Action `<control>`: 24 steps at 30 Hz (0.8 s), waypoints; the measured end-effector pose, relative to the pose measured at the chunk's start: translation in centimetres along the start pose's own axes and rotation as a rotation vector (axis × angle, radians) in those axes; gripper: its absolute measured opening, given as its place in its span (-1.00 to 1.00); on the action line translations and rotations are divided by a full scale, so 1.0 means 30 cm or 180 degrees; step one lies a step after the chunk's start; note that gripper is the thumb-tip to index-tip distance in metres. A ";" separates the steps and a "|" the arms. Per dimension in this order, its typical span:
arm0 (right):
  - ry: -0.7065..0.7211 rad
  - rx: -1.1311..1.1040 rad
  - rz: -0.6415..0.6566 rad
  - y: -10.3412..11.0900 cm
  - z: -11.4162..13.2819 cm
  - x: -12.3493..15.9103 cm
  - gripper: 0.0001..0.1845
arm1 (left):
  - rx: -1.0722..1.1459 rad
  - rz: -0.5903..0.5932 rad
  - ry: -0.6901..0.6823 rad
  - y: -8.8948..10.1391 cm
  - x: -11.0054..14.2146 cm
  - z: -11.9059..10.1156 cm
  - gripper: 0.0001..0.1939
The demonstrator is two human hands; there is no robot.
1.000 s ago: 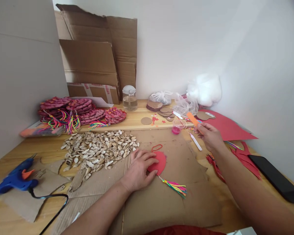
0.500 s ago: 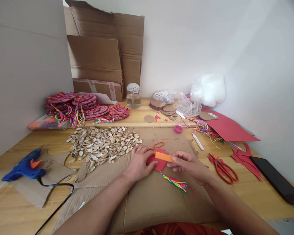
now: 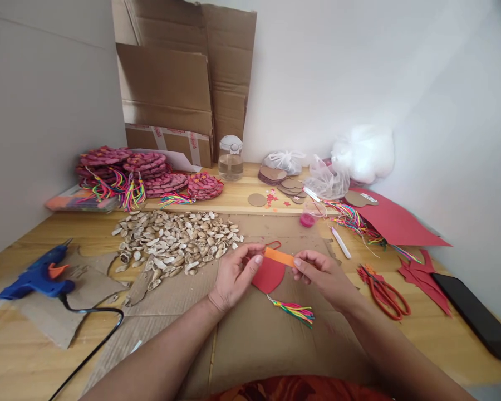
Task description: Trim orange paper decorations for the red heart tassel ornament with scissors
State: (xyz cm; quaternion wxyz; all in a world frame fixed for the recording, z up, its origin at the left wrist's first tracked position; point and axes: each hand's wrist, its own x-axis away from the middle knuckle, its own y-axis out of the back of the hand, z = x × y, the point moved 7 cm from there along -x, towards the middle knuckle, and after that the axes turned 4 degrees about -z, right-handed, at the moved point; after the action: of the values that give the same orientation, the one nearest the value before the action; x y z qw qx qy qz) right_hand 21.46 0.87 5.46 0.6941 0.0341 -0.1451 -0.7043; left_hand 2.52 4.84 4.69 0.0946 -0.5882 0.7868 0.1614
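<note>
Setting: a wooden table against pale walls, with tall folded cardboard sheets standing at upper left of the frame and a flattened cardboard mat over the lower middle. Orange strip: centre of the frame, raised over a red disc. Right hand: thumb and fingers closed on the strip's right end, gripping it. Left hand: fingers and thumb at the strip's left end; whether they pinch it, cannot tell. Red disc lies on the mat, partly covered by strip and left hand; a red loop shows at its upper edge, a multicoloured tassel at its lower edge. Left of centre: heap of peanut shells. Left edge region: blue glue gun with orange trigger, lying near a torn cardboard piece. Upper left, beyond the shells: stacked pink discs with bright tassels. Upper middle: lidded jar of clear liquid; right of it, brown cardboard rounds, small red stars and a cup of pink material. Right of centre: white pen-like tool and red-handled scissors. Far right: red paper scraps beside a black phone.
</note>
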 end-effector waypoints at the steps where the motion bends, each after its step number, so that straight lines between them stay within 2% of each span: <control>1: 0.0064 0.0101 0.0051 -0.008 0.004 -0.003 -0.74 | 0.0095 0.0031 0.0038 -0.008 0.004 0.003 -0.64; 3: 0.0172 0.0267 0.0163 -0.029 0.011 -0.007 -0.76 | 0.0162 0.0015 0.0088 -0.019 0.006 0.012 -0.57; 8: 0.0367 0.0748 0.0273 -0.043 0.048 -0.068 -0.68 | 0.0039 -0.0407 0.0274 0.009 -0.011 0.052 -0.77; 12: 0.0731 0.1808 -0.0246 0.026 0.096 -0.214 -0.49 | -0.0176 -0.0786 0.0261 0.054 -0.022 0.061 -0.78; 17: 0.0993 0.2607 -0.0446 0.046 0.106 -0.388 -0.57 | -0.0627 -0.0739 0.0137 0.057 -0.025 0.040 -0.81; 24: 0.1021 0.3265 -0.0502 0.021 0.082 -0.475 -0.53 | -0.0586 -0.0602 0.0152 0.043 -0.034 0.038 -0.82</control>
State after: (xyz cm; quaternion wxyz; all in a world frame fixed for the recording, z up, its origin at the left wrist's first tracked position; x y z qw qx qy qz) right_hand 21.94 15.33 5.78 0.5468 0.4863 -0.3594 -0.5790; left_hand 1.53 6.51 4.18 0.0362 -0.6697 0.7117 0.2092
